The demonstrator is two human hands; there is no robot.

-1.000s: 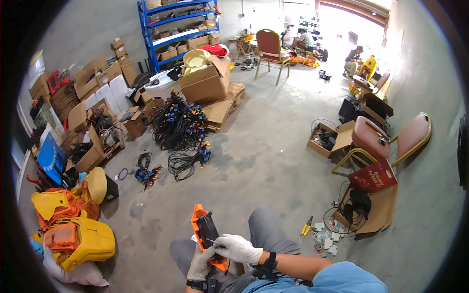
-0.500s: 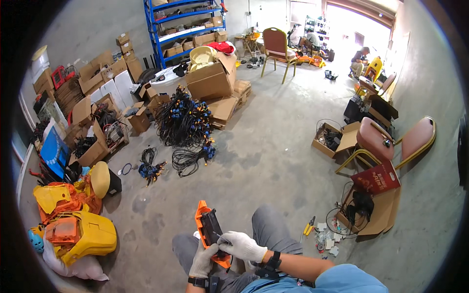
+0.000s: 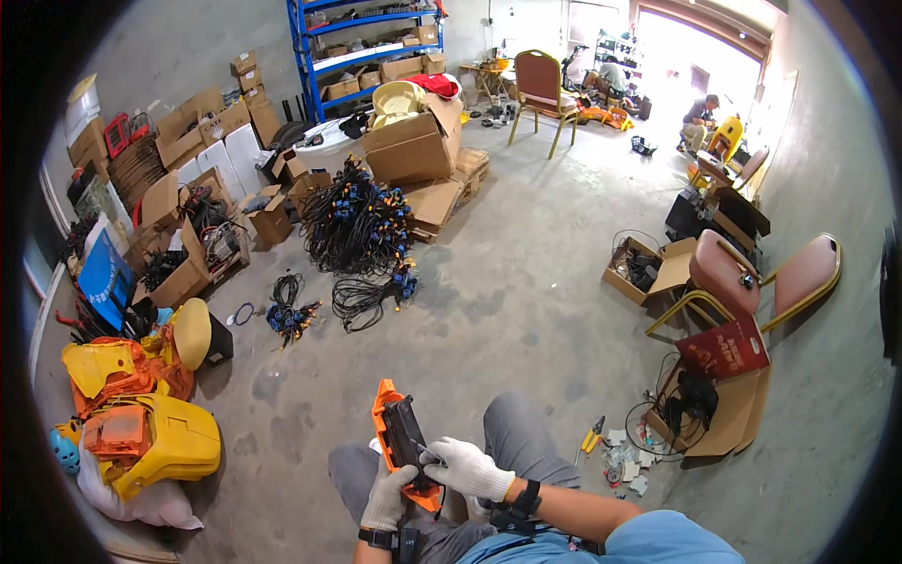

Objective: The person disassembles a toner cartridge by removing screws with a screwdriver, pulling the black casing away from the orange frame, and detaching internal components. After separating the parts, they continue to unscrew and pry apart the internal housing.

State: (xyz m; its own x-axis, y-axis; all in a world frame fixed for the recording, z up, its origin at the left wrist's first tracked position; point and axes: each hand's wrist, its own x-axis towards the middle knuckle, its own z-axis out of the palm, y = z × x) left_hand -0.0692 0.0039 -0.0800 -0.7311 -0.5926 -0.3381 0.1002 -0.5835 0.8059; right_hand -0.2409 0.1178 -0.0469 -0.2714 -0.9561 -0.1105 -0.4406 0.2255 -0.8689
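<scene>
An orange and black plastic device (image 3: pixel 398 431) rests upright over my lap, long and narrow. My left hand (image 3: pixel 386 495), in a white glove, grips its lower end from below. My right hand (image 3: pixel 467 467), also gloved, lies against the device's right side with its fingers on the black part. Both forearms come in from the lower edge, each with a black wrist strap. My grey trouser knees (image 3: pixel 512 428) show just behind the hands.
Yellow and orange plastic shells (image 3: pixel 141 423) are piled at the left. Black cable bundles (image 3: pixel 357 226) and cardboard boxes (image 3: pixel 413 146) lie ahead by blue shelving (image 3: pixel 362 42). Pliers (image 3: pixel 592 436) and small parts lie at my right, near red-padded chairs (image 3: pixel 752 277). People sit far back.
The view has tilted slightly, so the room sits lower in frame. Both hands stay on the device, which has shifted little.
</scene>
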